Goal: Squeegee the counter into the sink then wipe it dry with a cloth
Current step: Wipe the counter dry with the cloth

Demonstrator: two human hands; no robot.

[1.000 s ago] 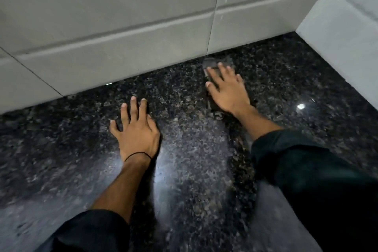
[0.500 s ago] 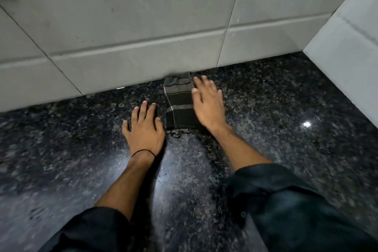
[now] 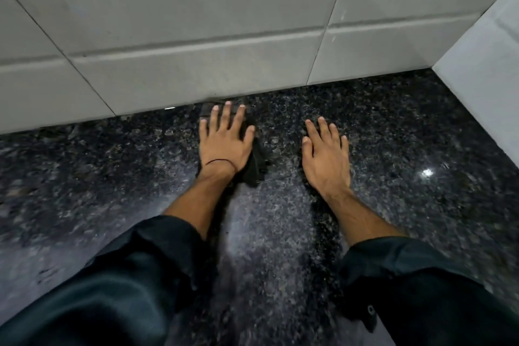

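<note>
A dark striped cloth (image 3: 257, 164) lies on the black speckled granite counter (image 3: 393, 135), up against the back wall. My left hand (image 3: 223, 142) presses flat on the cloth with straight fingers and covers most of it; only its far edge and right side show. A hand's width to the right, my right hand (image 3: 327, 157) rests flat on the bare counter, fingers spread, touching nothing else. No squeegee and no sink are in view.
Grey wall tiles (image 3: 196, 22) run along the back of the counter. A white side wall (image 3: 488, 78) closes it off at the right. A bright light reflection (image 3: 427, 173) shows on the counter at the right.
The cloth passed from under my right hand to under my left hand. My right hand moved off it to the right onto bare counter.
</note>
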